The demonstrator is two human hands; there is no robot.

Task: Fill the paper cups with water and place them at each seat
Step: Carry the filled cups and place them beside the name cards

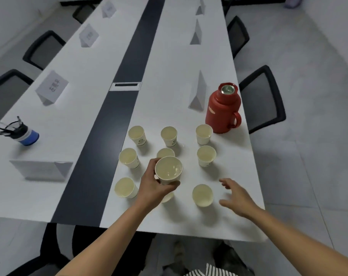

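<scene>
My left hand (152,188) grips a paper cup (168,169) and holds it lifted above the table, water glinting inside it. Several more paper cups stand around it on the white table (189,222), among them one at the near right (202,195), one at the near left (125,187) and one by the flask (204,134). A cup under my left hand is mostly hidden. My right hand (235,197) hovers with spread fingers just right of the near-right cup, holding nothing. A red thermos flask (223,109) with its top open stands at the table's right edge.
Folded white name cards stand along both sides of the long table (51,86) (199,92) (42,169). A dark strip (109,120) runs down the middle. A blue-based pen holder (22,132) stands at left. Black mesh chairs line both sides (261,98) (5,92).
</scene>
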